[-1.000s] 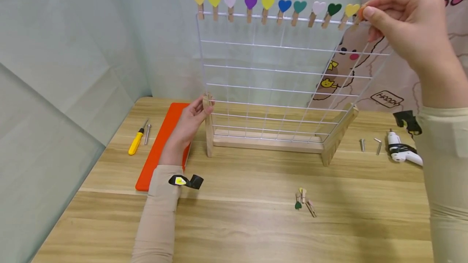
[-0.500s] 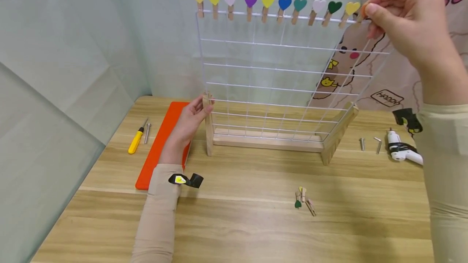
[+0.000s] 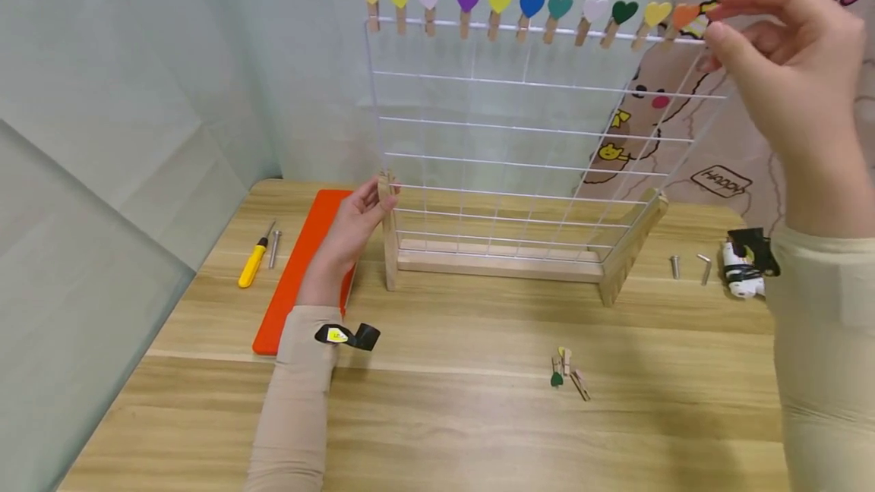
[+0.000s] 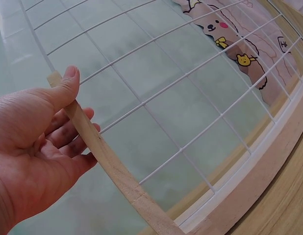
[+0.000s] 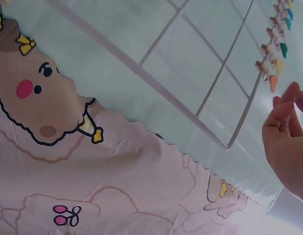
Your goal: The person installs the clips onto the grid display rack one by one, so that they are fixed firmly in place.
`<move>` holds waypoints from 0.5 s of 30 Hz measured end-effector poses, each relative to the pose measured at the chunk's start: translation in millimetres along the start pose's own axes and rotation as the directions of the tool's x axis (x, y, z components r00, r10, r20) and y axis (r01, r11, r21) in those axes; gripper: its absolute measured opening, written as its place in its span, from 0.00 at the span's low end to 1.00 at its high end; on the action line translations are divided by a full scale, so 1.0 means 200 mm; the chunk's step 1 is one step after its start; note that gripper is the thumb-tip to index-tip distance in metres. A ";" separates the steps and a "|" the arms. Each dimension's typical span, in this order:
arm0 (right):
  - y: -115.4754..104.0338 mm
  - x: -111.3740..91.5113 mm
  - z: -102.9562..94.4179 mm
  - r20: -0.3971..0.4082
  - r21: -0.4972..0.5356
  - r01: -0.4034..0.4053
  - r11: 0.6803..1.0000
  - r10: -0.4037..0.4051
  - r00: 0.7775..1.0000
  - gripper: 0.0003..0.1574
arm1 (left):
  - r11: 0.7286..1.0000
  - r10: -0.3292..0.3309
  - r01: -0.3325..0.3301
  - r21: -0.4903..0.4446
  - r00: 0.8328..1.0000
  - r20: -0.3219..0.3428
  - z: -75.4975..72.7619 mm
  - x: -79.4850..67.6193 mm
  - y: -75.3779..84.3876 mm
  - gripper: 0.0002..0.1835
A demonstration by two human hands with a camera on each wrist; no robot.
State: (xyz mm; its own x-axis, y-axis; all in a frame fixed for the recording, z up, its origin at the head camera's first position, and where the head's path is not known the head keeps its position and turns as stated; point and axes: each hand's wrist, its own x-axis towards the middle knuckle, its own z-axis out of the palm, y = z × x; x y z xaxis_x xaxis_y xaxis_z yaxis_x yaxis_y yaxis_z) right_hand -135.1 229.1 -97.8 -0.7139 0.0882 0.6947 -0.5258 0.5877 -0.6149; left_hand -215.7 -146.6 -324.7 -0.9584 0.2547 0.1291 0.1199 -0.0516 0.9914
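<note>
My left hand (image 3: 357,225) grips the left wooden upright (image 3: 390,253) of a stand that holds a white wire grid (image 3: 513,127). In the left wrist view the thumb lies on the near side of that upright (image 4: 110,164), with the fingers behind it. Heart-topped clothespins line the grid's top wire, and the rightmost has an orange heart (image 3: 686,16). Just right of this clothespin is my right hand (image 3: 803,70), its thumb and fingers apart from it. In the right wrist view a small gap separates the fingertips from the orange heart (image 5: 273,83).
Several loose clothespins (image 3: 564,363) lie on the table in front of the stand. To the left are an orange-red flat case (image 3: 294,302), a yellow screwdriver (image 3: 254,263) and a bolt (image 3: 275,249). At right lie another bolt (image 3: 676,266), a hex key (image 3: 706,269) and a white corded tool (image 3: 741,272).
My right hand has let go of the orange-heart clothespin and moved slightly right, leaving it on the top wire. The left hand keeps its grip on the upright.
</note>
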 end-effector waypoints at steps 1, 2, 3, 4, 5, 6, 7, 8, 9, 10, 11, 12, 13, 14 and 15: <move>0.01 -0.04 0.00 -0.007 0.045 0.041 0.998 -0.041 0.999 0.15 | 1.000 -0.001 0.001 -0.001 1.000 0.002 0.00 0.00 0.00 0.28; 0.02 -0.07 0.00 0.002 0.049 0.075 0.996 -0.075 0.997 0.14 | 1.000 -0.002 0.002 0.002 1.000 0.005 0.00 0.00 0.00 0.28; 0.04 -0.12 0.01 0.025 0.042 0.109 0.993 -0.110 0.994 0.14 | 1.000 -0.002 0.002 0.001 1.000 0.005 0.00 0.00 0.00 0.28; 0.05 -0.16 0.02 0.073 0.043 0.118 0.992 -0.121 0.990 0.14 | 1.000 -0.002 0.002 0.006 1.000 0.002 -0.01 0.00 0.01 0.28; 0.07 -0.21 0.03 0.136 0.018 0.150 0.988 -0.151 0.979 0.14 | 1.000 0.002 -0.002 0.008 1.000 -0.004 -0.01 0.01 0.01 0.29; 0.10 -0.26 0.05 0.212 -0.010 0.179 0.984 -0.173 0.962 0.14 | 1.000 0.006 -0.006 0.010 1.000 -0.008 -0.01 0.01 0.01 0.29; 0.14 -0.30 0.06 0.289 -0.037 0.206 0.978 -0.187 0.939 0.15 | 1.000 0.011 -0.010 0.012 1.000 -0.014 -0.01 0.01 0.02 0.28; 0.17 -0.35 0.08 0.353 -0.089 0.260 0.962 -0.213 0.911 0.16 | 1.000 0.016 -0.016 0.011 1.000 -0.017 -0.01 0.01 0.02 0.28; 0.22 -0.40 0.10 0.414 -0.102 0.296 0.950 -0.230 0.881 0.18 | 1.000 0.018 -0.018 0.011 1.000 -0.020 -0.01 0.02 0.02 0.28; 0.28 -0.45 0.12 0.471 -0.097 0.324 0.941 -0.243 0.848 0.18 | 1.000 0.022 -0.022 0.009 1.000 -0.019 -0.01 0.02 0.02 0.28; 0.33 -0.51 0.13 0.522 -0.112 0.348 0.931 -0.243 0.818 0.18 | 1.000 0.021 -0.021 0.007 1.000 -0.017 -0.01 0.02 0.02 0.28; 0.39 -0.57 0.15 0.570 -0.106 0.332 0.937 -0.216 0.793 0.17 | 1.000 0.019 -0.019 0.006 1.000 -0.014 -0.01 0.02 0.01 0.29; 0.44 -0.64 0.17 0.604 -0.116 0.288 0.951 -0.163 0.780 0.16 | 1.000 0.014 -0.014 0.007 1.000 -0.012 -0.01 0.01 0.01 0.29; 0.49 -0.71 0.18 0.634 -0.122 0.236 0.964 -0.108 0.766 0.14 | 1.000 0.005 -0.005 0.008 1.000 -0.011 0.00 0.01 0.00 0.30; 0.53 -0.78 0.20 0.668 -0.137 0.186 0.973 -0.048 0.743 0.13 | 1.000 -0.001 0.001 0.009 1.000 -0.011 0.00 0.00 -0.01 0.29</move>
State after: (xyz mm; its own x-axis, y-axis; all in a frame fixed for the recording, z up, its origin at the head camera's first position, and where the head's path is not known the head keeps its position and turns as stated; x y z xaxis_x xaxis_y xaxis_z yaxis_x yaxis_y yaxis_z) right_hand -98.4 245.7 -286.6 -0.8138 -0.4999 0.2963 -0.5811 0.6983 -0.4179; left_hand -216.8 -146.7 -325.7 -0.9613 0.2443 0.1277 0.1210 -0.0422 0.9918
